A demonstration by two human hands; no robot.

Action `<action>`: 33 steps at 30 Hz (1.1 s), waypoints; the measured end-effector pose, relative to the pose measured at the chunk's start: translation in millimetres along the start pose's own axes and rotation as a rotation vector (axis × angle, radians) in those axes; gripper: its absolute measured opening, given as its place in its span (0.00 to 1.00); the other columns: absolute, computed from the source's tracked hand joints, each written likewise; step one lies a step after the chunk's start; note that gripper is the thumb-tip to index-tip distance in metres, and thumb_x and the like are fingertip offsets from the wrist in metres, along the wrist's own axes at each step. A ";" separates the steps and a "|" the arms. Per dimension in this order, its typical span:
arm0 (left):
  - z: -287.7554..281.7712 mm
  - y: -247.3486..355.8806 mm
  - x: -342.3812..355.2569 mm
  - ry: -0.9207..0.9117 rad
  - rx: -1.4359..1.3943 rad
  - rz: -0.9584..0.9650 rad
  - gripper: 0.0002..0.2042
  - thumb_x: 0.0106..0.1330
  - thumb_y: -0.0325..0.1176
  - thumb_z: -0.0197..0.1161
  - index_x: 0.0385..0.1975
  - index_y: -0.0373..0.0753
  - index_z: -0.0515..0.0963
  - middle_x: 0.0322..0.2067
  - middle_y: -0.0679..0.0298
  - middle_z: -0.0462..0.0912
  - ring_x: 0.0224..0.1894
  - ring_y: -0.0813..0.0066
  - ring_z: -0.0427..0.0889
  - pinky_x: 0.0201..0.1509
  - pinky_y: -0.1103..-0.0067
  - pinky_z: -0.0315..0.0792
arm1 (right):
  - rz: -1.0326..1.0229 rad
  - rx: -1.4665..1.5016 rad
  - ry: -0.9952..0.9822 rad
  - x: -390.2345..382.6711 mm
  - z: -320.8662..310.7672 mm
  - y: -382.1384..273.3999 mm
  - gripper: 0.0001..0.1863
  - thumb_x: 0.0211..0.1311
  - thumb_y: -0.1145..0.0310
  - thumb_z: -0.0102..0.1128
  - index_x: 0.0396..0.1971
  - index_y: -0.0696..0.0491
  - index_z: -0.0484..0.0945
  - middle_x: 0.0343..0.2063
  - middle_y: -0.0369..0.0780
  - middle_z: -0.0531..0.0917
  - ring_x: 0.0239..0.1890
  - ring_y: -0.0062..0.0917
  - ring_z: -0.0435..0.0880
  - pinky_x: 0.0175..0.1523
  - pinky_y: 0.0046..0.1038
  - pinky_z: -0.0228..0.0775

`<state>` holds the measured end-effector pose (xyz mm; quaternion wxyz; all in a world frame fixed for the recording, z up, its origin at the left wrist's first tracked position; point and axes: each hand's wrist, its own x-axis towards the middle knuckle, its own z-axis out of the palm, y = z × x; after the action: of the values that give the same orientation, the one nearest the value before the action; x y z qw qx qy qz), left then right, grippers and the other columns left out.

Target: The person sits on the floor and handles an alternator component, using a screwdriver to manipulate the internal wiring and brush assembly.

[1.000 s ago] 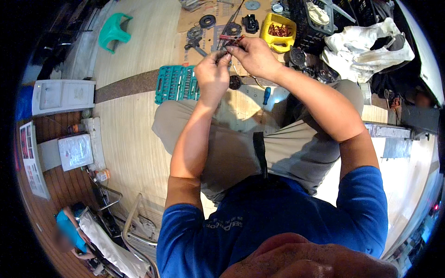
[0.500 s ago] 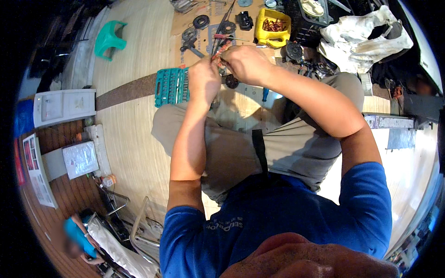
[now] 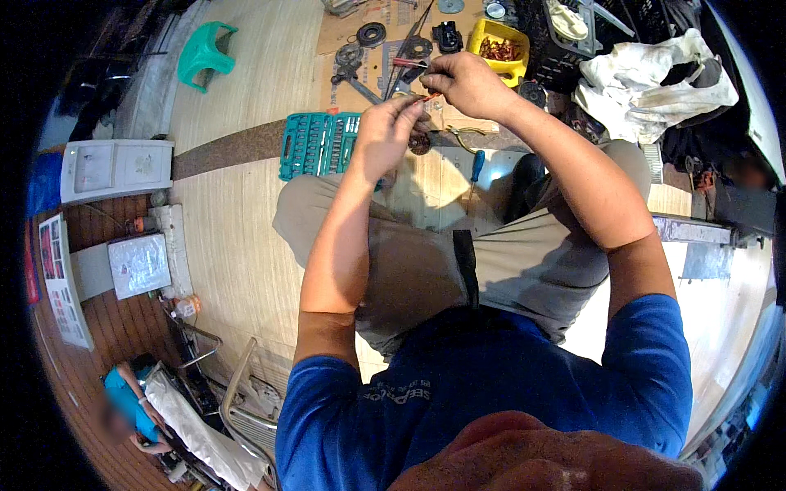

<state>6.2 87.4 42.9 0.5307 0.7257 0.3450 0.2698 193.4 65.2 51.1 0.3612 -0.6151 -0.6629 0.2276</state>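
Over the cardboard in front of my knees, my left hand is closed, its thumb and fingertips pinched at one end of a thin orange-red strand. My right hand bends round with curled fingers at the strand's other end. The exact kind of strand is too small to tell. A dark round part shows just below my left fingers. Beyond my right hand lies a red-handled screwdriver. Yellow-handled pliers and a blue-handled screwdriver lie between my knees and my hands.
An open teal socket set lies by my left knee. Metal parts and a black ring rest on the cardboard. A yellow container holds several copper-coloured pieces. White cloth lies right; a green stool stands left. Another person sits lower left.
My hands have drawn apart, the right one up and rightward, so the strand shows between them. The pliers and more of the blue-handled screwdriver have come into sight. The whole view has shifted slightly.
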 end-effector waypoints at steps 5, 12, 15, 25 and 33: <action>-14.8 -4.6 9.2 -0.147 -0.644 -0.446 0.10 0.67 0.31 0.56 0.39 0.29 0.75 0.27 0.59 0.81 0.27 0.70 0.83 0.31 0.78 0.79 | -0.099 0.004 -0.033 -0.6 -1.3 -3.6 0.13 0.57 0.64 0.58 0.35 0.58 0.81 0.30 0.50 0.81 0.36 0.44 0.81 0.43 0.38 0.72; -5.8 -13.5 6.8 -0.017 0.138 0.114 0.08 0.62 0.26 0.59 0.38 0.29 0.76 0.27 0.60 0.82 0.26 0.73 0.82 0.30 0.80 0.75 | -0.027 -0.073 -0.128 -1.8 -2.7 -7.5 0.12 0.55 0.65 0.59 0.34 0.56 0.81 0.30 0.51 0.81 0.36 0.44 0.80 0.44 0.39 0.71; -6.4 -13.3 7.5 0.110 0.522 0.429 0.05 0.60 0.23 0.58 0.33 0.30 0.77 0.25 0.59 0.82 0.25 0.77 0.80 0.30 0.81 0.73 | 0.111 -0.020 -0.182 0.4 -5.2 -6.7 0.12 0.59 0.65 0.59 0.31 0.62 0.79 0.21 0.44 0.81 0.22 0.27 0.80 0.29 0.28 0.71; -18.0 -4.4 7.8 0.395 -0.085 0.011 0.09 0.64 0.26 0.56 0.40 0.27 0.74 0.29 0.60 0.80 0.26 0.78 0.78 0.31 0.83 0.73 | 0.344 0.278 -0.247 -11.2 -3.2 -14.2 0.12 0.62 0.66 0.57 0.32 0.61 0.78 0.21 0.38 0.81 0.21 0.20 0.77 0.28 0.23 0.68; -17.0 -9.7 8.0 0.039 -0.658 -0.236 0.05 0.65 0.27 0.56 0.37 0.33 0.74 0.23 0.64 0.78 0.21 0.79 0.75 0.23 0.85 0.70 | -0.174 0.225 0.090 -11.2 12.0 -3.4 0.16 0.56 0.67 0.61 0.44 0.55 0.78 0.34 0.50 0.82 0.38 0.37 0.83 0.45 0.32 0.73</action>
<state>-3.9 105.6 38.8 0.7570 0.4656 0.3311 0.3172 181.9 55.4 43.8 0.4754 -0.5205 -0.6672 0.2406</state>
